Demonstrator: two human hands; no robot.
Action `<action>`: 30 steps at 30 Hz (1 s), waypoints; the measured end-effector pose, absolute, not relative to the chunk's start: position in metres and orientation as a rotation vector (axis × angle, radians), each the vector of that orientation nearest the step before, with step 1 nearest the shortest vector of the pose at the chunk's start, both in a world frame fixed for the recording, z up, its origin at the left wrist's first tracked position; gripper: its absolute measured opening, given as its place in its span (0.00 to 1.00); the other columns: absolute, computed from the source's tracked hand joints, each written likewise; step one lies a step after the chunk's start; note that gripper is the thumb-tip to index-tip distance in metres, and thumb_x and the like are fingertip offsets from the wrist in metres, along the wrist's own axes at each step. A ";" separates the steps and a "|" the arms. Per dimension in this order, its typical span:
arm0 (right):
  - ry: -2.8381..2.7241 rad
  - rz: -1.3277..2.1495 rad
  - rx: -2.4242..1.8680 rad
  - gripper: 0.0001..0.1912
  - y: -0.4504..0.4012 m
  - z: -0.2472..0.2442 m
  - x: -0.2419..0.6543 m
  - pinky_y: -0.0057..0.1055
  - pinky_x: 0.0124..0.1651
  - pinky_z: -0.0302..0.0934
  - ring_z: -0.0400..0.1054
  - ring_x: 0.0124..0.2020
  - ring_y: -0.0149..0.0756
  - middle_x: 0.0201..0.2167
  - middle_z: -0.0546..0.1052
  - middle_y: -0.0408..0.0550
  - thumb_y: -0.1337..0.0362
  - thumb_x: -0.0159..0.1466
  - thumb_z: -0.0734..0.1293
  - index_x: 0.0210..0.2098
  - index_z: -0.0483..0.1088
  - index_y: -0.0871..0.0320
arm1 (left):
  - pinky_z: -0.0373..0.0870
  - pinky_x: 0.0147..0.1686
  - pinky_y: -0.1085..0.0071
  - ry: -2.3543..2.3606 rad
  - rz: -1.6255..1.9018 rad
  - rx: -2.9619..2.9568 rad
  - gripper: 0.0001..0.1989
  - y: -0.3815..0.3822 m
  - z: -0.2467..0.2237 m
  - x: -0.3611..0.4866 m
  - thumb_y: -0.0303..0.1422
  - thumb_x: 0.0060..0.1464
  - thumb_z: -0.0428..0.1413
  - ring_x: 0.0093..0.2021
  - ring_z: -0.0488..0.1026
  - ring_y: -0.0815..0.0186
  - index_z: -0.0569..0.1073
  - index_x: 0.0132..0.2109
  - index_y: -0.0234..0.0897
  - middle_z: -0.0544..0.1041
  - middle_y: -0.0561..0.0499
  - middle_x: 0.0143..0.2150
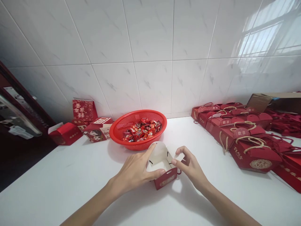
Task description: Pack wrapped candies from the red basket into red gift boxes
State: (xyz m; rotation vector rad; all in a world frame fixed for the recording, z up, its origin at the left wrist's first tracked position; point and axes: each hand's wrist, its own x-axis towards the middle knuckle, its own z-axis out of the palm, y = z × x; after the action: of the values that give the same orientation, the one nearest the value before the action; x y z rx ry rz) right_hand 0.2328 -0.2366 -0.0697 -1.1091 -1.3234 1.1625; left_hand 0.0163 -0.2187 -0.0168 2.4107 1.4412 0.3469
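Observation:
A small red paper gift box point(166, 179) with a white inside stands in front of me with its top unfolded. My left hand point(137, 164) is wrapped round its left side, thumb on the front edge and fingers along the back flap. At the right side, my right hand point(189, 161) pinches a flap point(180, 157) between thumb and forefinger. Dark cord ends show on the box's inner walls, and part of a red cord loop shows outside on the right. Just behind the box is a red plastic basket point(138, 146) with wrapped candies point(144, 130) in it.
Several closed red gift boxes point(255, 157) with rope handles stand in rows on the right. A cardboard carton point(261, 102) and dark red boxes or cords lie behind them. Several other red boxes point(67, 133) are at the back left. A tiled wall point(152, 84) bounds the white table point(77, 185).

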 end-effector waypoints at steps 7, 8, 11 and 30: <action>-1.423 1.153 -1.132 0.20 -0.235 -0.068 0.236 0.29 0.30 0.59 0.62 0.26 0.30 0.32 0.69 0.40 0.46 0.61 0.67 0.42 0.63 0.53 | 0.67 0.30 0.70 1.487 0.599 2.466 0.39 -0.219 -0.024 0.015 0.55 0.47 0.59 0.33 0.72 0.61 0.67 0.64 0.45 0.71 0.52 0.33; -1.439 1.136 -1.138 0.20 -0.236 -0.069 0.236 0.30 0.32 0.60 0.63 0.27 0.30 0.36 0.70 0.41 0.46 0.62 0.66 0.43 0.63 0.53 | 0.69 0.31 0.69 1.490 0.647 2.473 0.38 -0.220 -0.024 0.015 0.54 0.46 0.60 0.35 0.72 0.60 0.68 0.62 0.45 0.71 0.50 0.37; -1.479 1.125 -1.157 0.20 -0.236 -0.071 0.235 0.32 0.36 0.62 0.66 0.31 0.32 0.44 0.71 0.45 0.46 0.63 0.64 0.45 0.63 0.52 | 0.72 0.33 0.66 1.512 0.704 2.448 0.37 -0.222 -0.026 0.015 0.52 0.45 0.62 0.36 0.73 0.61 0.69 0.61 0.45 0.69 0.45 0.48; -1.566 1.241 -1.219 0.26 -0.240 -0.064 0.241 0.38 0.51 0.62 0.67 0.41 0.37 0.56 0.69 0.46 0.43 0.63 0.64 0.56 0.64 0.47 | 0.65 0.58 0.53 1.590 0.579 2.094 0.43 -0.220 -0.052 0.014 0.49 0.52 0.58 0.63 0.63 0.46 0.56 0.71 0.39 0.68 0.40 0.64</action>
State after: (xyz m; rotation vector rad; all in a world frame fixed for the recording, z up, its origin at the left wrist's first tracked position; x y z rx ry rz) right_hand 0.2406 -0.2404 -0.0641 -1.2193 -1.5660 1.2413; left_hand 0.0141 -0.2202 -0.0517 2.0942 1.5900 0.5793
